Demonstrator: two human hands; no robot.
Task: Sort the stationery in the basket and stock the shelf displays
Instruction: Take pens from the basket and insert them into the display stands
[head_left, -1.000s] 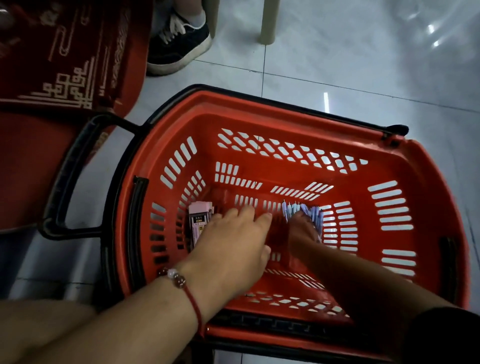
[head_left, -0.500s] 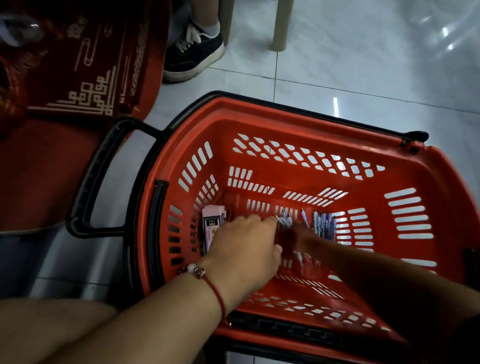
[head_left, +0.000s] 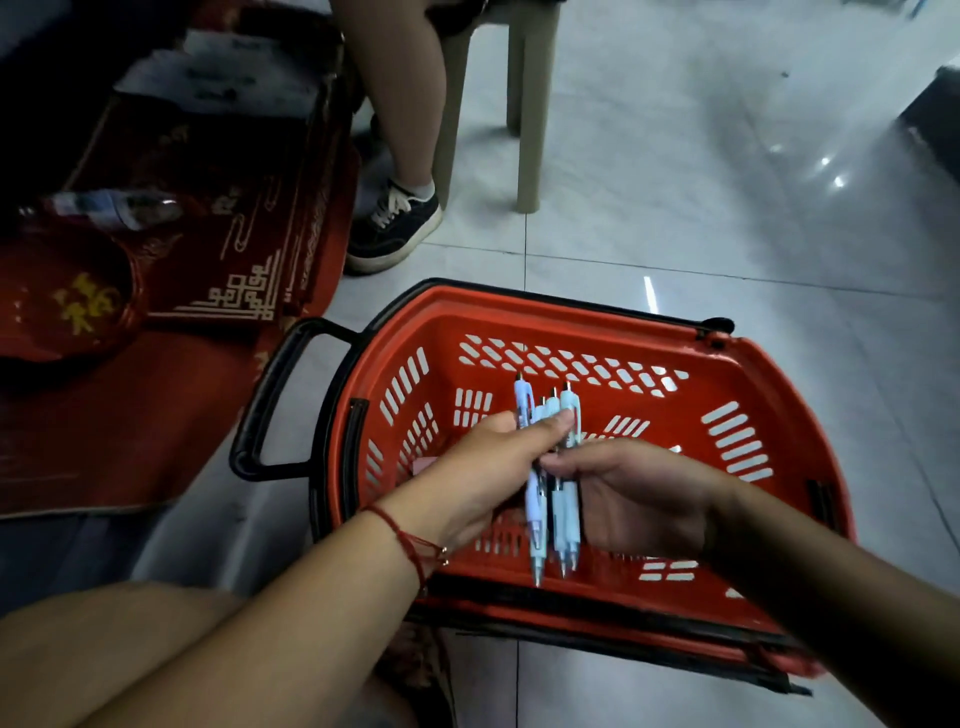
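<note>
1. Pens (head_left: 551, 499) – bunch of pale blue click pens, approx. 4–5 (exact count unclear, they overlap). Held above the basket, mid-frame, clip ends far, tips near. Prob. gathered parallel so they go to the shelf as one lot.

2. Left hand (head_left: 488, 470) – fingers curled round the bunch at mid-barrel, thumb over the top. Main grip. Red string bracelet (head_left: 410, 543) on the wrist.

3. Right hand (head_left: 636, 493) – palm up, under and beside the bunch, fingers loosely bent, fingertips touching the barrels. Looks like support/squaring up rather than a full grip.

4. Basket (head_left: 748, 374) – red plastic shopping basket w/ slotted walls, black handles, on the floor near the person. Contents visible: pink packet (head_left: 427, 464) at left side of the bottom, mostly hidden behind the left hand; type not readable. Rest of the bottom partly hidden by hands & pens; no other item visible.

5. Floor (head_left: 701, 208) – pale glossy tiles.

6. Left of basket: red items w/ gold pattern (head_left: 228, 280), stacked; round red item w/ gold character further left; clear bottle (head_left: 111, 207) lying on top.

7. Far: another person's leg & dark sneaker (head_left: 392, 231), beside a beige chair leg (head_left: 530, 104).

8. Status (est.): sorting stage, pens pulled out as a group; shelf not in view, stocking not yet done.
</note>
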